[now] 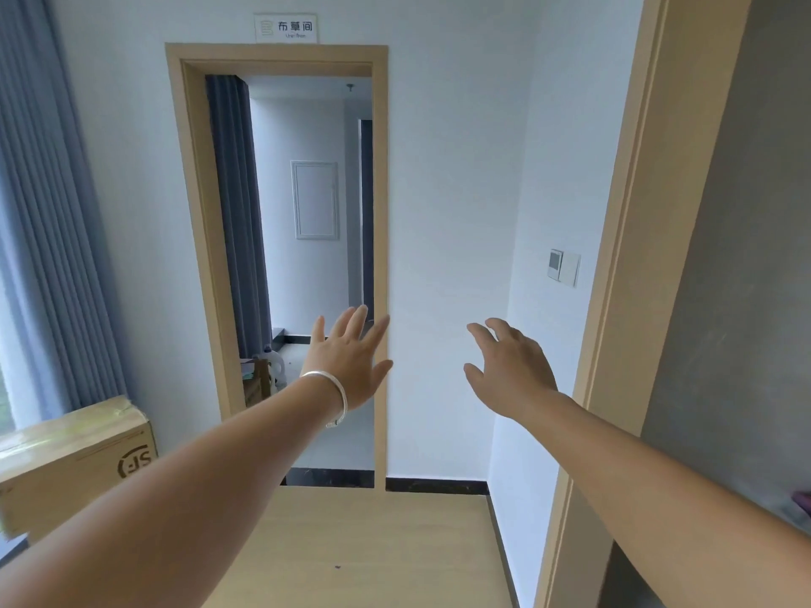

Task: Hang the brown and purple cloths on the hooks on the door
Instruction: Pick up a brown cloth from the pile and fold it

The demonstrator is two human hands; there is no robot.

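While both arms were stretched forward from the bottom corners of the frame, the largest thing in the view was the white wall point(447, 212), which filled the centre and the upper part; at the right edge stood a grey door point(737, 278) inside a light wooden frame point(632, 256), and no hooks could be seen on the part of it that showed. At the left edge hung a long grey curtain point(48, 212); in the centre left was an open doorway point(307, 256) with a wooden surround, and through it a second room with another curtain was visible. The wooden floor point(373, 555) took the bottom centre. A cardboard box point(74, 458) sat in the lower left. The left hand point(351, 366), with a silver bracelet point(333, 392) on the wrist, was raised in front of the doorway; its fingers were straight and spread, holding nothing. The right hand point(513, 370), right of centre, had its fingers apart and slightly bent, also holding nothing. A small sign point(286, 27) sat above the doorway; a wall switch point(564, 267) was at the middle right. Only a small purple piece, perhaps the purple cloth point(805, 502), showed at the right edge, lower part; the brown cloth could not be seen.
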